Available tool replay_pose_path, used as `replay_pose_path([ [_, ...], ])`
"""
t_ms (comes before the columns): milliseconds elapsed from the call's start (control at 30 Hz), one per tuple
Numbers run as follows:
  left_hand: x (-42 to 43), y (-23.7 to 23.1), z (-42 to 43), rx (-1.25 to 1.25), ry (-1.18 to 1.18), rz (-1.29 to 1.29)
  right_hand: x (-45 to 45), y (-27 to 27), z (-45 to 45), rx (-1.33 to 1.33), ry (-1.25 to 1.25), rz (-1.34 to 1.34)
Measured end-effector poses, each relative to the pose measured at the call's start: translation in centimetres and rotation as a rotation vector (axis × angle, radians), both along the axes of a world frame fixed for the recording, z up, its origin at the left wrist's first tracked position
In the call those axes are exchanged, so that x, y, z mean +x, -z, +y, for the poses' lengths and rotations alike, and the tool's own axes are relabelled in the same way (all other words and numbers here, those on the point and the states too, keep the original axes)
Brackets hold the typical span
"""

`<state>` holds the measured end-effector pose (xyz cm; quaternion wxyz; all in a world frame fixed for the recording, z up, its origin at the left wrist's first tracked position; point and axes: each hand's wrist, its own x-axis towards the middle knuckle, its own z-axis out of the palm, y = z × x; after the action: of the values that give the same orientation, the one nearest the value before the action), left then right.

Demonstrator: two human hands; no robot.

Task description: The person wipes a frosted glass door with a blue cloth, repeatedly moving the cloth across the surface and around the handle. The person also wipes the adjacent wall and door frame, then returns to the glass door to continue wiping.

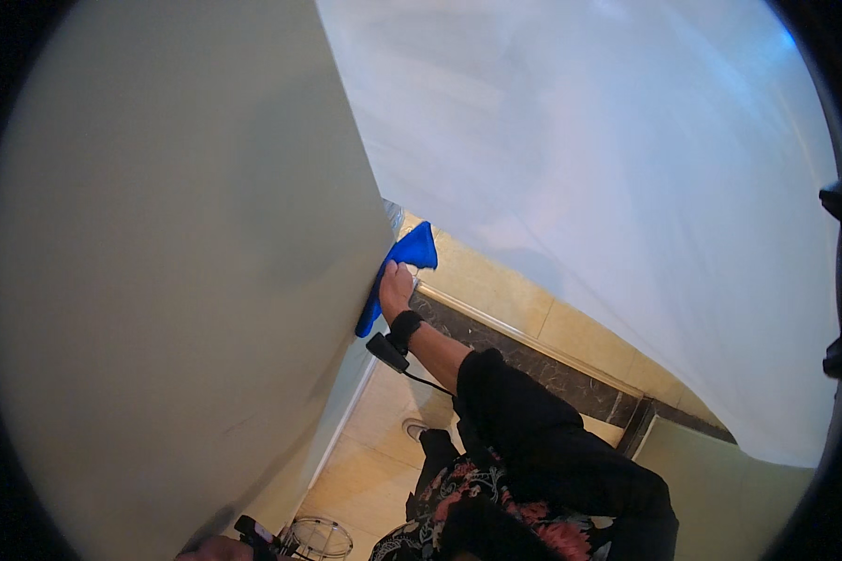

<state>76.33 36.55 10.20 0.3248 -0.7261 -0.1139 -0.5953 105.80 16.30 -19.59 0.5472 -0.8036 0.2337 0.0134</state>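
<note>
A blue cloth (415, 247) lies under my right hand (396, 289), which presses it to the edge of a pale wall (203, 231). Part of the cloth hangs down along the wall and part sticks out past its corner. The wrist wears a black band with a small dark device on a cable. At the bottom left rim my left hand (219, 548) shows only in part, close to the wall; its fingers are mostly cut off, and whether it holds anything cannot be seen.
A large translucent white curtain or sheet (568, 154) hangs at the upper right. Below lie a dark stone threshold (519, 350) with a light rail, beige floor tiles (372, 449), a round wire rack (321, 537) at the lower left and a pale green panel (723, 484) at the lower right.
</note>
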Motion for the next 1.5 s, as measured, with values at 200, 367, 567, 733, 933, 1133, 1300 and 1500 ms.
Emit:
replay_pose_path([
  [200,6.7,3.8,3.2,-0.230,0.084,-0.210,-0.9,-2.4,2.7,0.040,-0.085,-0.228],
  [367,8.5,3.0,4.0,-0.235,0.174,-0.154,-3.9,-13.3,6.0,0.176,-0.301,-0.572],
  [567,8.5,1.7,3.4,-0.262,0.116,-0.034,-5.3,-25.8,9.8,0.021,-0.448,-1.378],
  [733,5.4,0.3,3.2,-0.365,0.308,0.041,-4.1,-33.5,11.4,-0.106,-0.493,-1.728],
  [933,1.7,-1.3,4.6,-0.308,0.337,-0.095,-4.2,-40.4,12.8,-0.251,-0.615,-1.862],
  [1133,-2.6,-1.2,4.6,-0.212,0.124,-0.158,-5.7,-41.0,11.2,-0.357,-0.674,-1.733],
  [1300,-1.6,-0.2,4.4,-0.215,0.160,-0.186,0.6,-37.6,9.7,0.673,-0.750,-1.229],
  [1500,-3.0,0.3,3.7,-0.198,0.092,-0.146,3.2,-30.9,4.6,-0.225,-0.403,-1.274],
])
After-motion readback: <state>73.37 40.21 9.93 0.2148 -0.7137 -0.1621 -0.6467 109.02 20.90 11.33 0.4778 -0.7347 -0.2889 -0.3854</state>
